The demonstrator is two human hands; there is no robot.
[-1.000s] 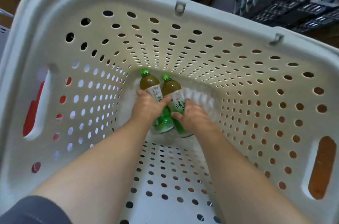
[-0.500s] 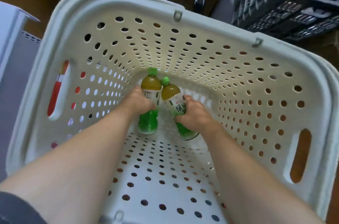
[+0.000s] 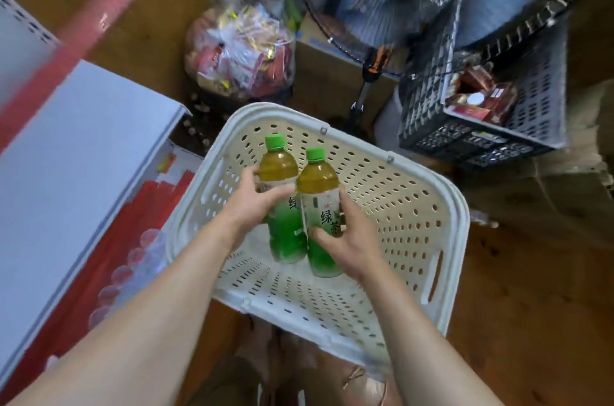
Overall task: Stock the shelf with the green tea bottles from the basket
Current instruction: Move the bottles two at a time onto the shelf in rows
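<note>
Green tea bottles lifted, shelving not yet done.
My left hand grips one bottle, my right hand the other bottle, above the basket.

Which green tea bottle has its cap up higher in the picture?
The left bottle, held by the left hand. Its green cap sits farther up than the right bottle, which the right hand holds.

Brown wood floor; white shelf at left, clear bag of wrappers beside cardboard box, fan stand, dark crate at right.
</note>
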